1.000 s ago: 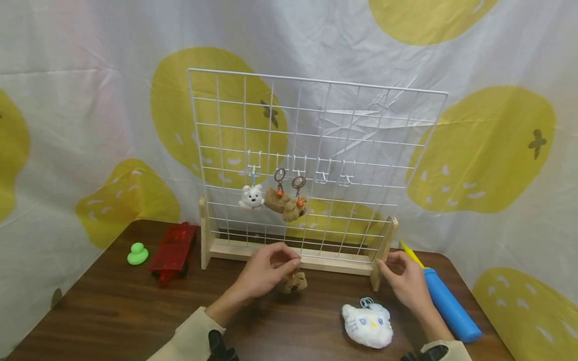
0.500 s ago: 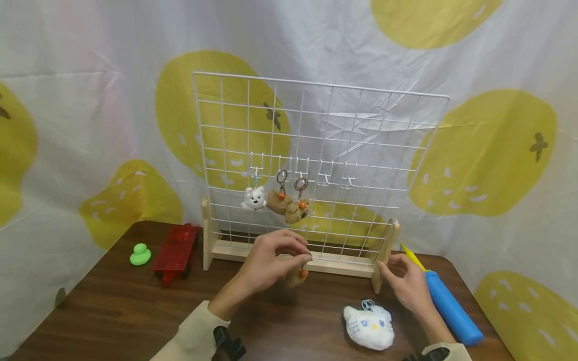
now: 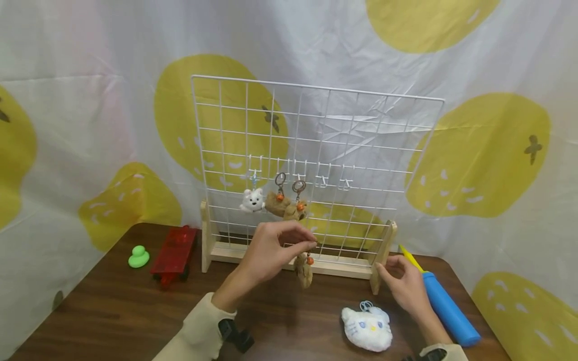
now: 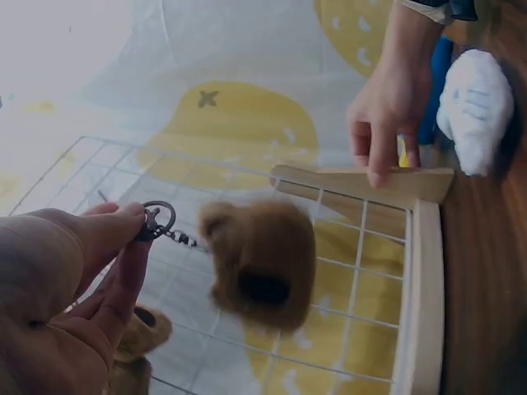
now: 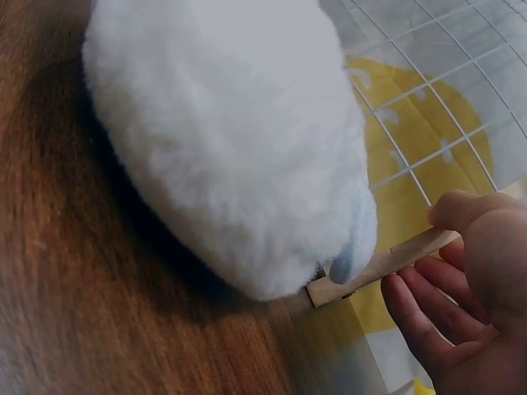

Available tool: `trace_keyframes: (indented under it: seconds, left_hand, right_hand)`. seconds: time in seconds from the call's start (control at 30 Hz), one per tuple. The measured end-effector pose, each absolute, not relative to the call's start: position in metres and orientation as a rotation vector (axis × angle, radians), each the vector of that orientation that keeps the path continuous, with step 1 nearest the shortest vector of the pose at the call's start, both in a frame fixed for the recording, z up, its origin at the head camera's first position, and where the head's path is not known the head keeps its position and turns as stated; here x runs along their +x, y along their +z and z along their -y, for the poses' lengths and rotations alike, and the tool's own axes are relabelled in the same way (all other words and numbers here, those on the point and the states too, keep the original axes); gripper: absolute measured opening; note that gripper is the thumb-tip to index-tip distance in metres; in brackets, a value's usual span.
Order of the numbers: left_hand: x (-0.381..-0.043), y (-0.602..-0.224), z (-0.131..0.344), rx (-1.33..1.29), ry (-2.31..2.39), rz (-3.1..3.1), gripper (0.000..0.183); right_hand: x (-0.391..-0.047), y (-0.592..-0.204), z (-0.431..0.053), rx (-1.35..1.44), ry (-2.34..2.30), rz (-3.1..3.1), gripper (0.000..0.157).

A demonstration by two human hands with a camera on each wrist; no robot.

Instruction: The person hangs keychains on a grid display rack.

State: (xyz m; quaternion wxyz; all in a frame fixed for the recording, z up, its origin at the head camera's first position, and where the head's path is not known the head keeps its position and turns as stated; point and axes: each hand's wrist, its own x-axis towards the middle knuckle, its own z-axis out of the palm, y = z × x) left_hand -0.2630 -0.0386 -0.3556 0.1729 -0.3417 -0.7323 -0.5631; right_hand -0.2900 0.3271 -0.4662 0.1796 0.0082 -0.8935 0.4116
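Observation:
My left hand [image 3: 276,250] pinches the metal ring of a brown plush bear keychain [image 3: 303,271] between thumb and fingertips. The bear hangs below, with an orange bell beside it, in front of the wire grid rack [image 3: 316,88]. In the left wrist view, the ring [image 4: 161,216] and short chain show clearly, and the bear is blurred. My right hand [image 3: 404,285] holds the rack's right wooden upright [image 3: 385,243], thumb on one side and fingers on the other. A white plush cat keychain [image 3: 368,329] lies on the table near that hand.
On the rack's hooks hang a white plush dog [image 3: 252,200] and two brown plush keychains, one at the left [image 3: 277,204]. Two bare hooks, including the right one [image 3: 345,184], follow. A green duck [image 3: 138,256], red cart [image 3: 175,254] and blue pump [image 3: 451,308] lie around.
My left hand has risen and moved slightly right with the bear keychain, which now hangs lower from the fingers and more in sight. The right hand stays on the upright.

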Motion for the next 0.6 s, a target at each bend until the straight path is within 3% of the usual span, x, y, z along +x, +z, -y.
trace_keyframes:
  seconds: [0.6]
  left_hand:
    - [-0.275, -0.306, 0.018, -0.907, -1.242, 1.843, 0.012]
  right_hand:
    - [-0.291, -0.465, -0.328, 0.014, 1.164, 2.540, 0.042]
